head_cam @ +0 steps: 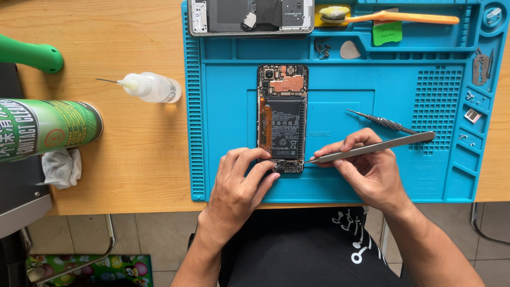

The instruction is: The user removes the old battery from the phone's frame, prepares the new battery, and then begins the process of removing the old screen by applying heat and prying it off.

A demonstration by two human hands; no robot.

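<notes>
An opened smartphone (282,111) lies lengthwise on a blue repair mat (329,180), its black battery and circuit board bare. My left hand (239,186) rests on the phone's near end, fingertips pressing its lower left corner. My right hand (366,167) pinches grey metal tweezers (372,148), whose tips point left and meet the phone's lower right edge. A thin metal probe tool (383,123) lies on the mat just beyond my right hand.
A phone back cover (249,16), an orange-handled brush (393,17), a guitar-pick opener (349,50) and small screws sit in the mat's far trays. On the wooden table to the left are a needle-tip squeeze bottle (151,87), a green spray can (48,127) and a crumpled tissue (62,167).
</notes>
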